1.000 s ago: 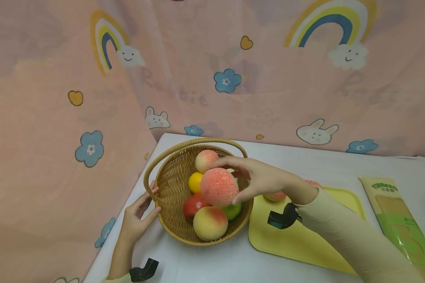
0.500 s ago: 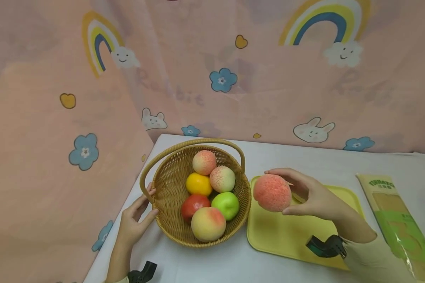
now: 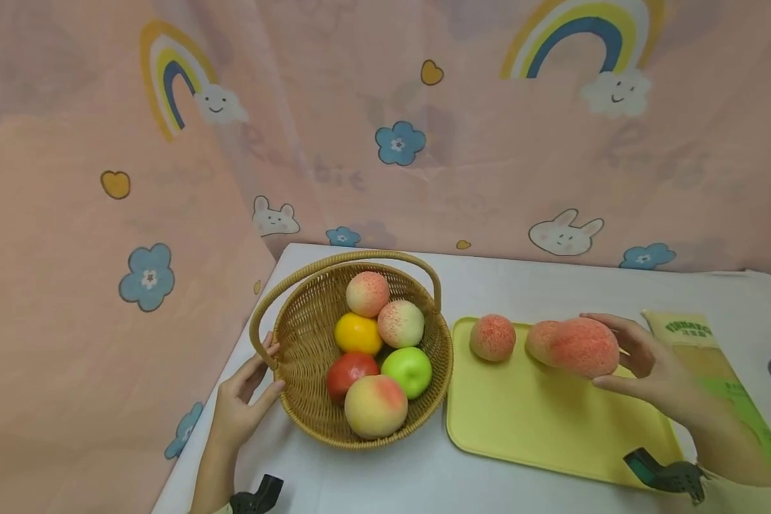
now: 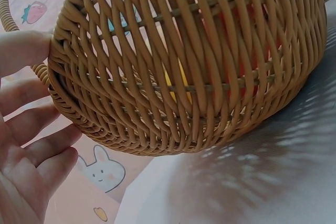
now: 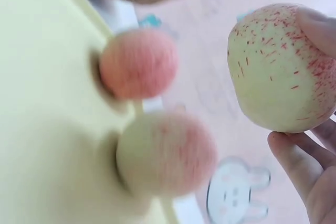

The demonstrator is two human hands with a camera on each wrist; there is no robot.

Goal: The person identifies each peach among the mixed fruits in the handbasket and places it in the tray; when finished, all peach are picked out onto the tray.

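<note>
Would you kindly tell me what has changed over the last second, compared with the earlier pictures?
The right hand carried the peach it grips out of the wicker basket and rightward, to above the far right of the yellow tray, beside two peaches lying there. The left hand stayed resting against the basket's rim, and the six fruits inside did not move.

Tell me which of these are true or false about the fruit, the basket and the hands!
1. The right hand holds a peach. True.
2. The basket is empty. False: it holds six fruits, among them a green apple.
3. The left hand touches the basket. True.
4. The held peach is over the basket. False: it is over the yellow tray.
5. Peaches lie on the tray. True: one sits at its far edge, another just behind the held peach.
</note>
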